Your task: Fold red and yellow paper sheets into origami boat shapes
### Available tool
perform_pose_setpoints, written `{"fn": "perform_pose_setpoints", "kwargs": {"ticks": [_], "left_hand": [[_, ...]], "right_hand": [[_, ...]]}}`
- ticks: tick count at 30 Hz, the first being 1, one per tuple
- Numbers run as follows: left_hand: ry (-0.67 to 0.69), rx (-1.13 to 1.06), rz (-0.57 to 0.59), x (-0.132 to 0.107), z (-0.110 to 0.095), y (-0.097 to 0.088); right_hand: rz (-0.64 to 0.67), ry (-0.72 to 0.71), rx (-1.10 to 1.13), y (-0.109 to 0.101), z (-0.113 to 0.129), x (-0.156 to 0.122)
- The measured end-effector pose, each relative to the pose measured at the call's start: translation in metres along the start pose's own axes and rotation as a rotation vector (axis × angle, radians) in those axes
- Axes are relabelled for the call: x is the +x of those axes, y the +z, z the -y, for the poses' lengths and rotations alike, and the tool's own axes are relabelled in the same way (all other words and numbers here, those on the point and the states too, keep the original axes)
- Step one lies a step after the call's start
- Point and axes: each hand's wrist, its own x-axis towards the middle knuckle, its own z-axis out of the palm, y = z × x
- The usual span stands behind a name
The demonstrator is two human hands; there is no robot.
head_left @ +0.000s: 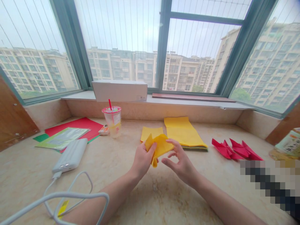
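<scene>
My left hand (144,157) grips a partly folded sheet of yellow paper (161,145), its thumb pressed on the near face. The paper is held up over the counter, with flaps standing at the top and a curled end below. On the right, my right hand (181,159) has thumb and fingers apart, the fingertips at the paper's right edge; I cannot tell how firmly they touch. Behind the hands lie a small yellow square sheet (150,132) and a stack of larger yellow sheets (185,131) with darker ones beneath.
Two red folded paper pieces (236,150) lie to the right, near a bottle (289,145). At left are a power bank (71,154) with a white cable (77,195), red sheets (93,125) and a green packet (63,138). A lidded cup (112,122) stands behind; a white box (119,90) sits on the sill.
</scene>
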Motion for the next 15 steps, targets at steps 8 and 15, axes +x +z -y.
{"fn": "perform_pose_setpoints", "kwargs": {"ticks": [8,15], "left_hand": [[0.149,0.017,0.046,-0.004,0.007,0.007],[0.141,-0.035,0.224,-0.006,0.011,0.009]], "right_hand": [[-0.111,0.109,0.182,0.019,-0.002,0.002],[-0.169,0.158,0.332,0.017,0.009,0.007]]}}
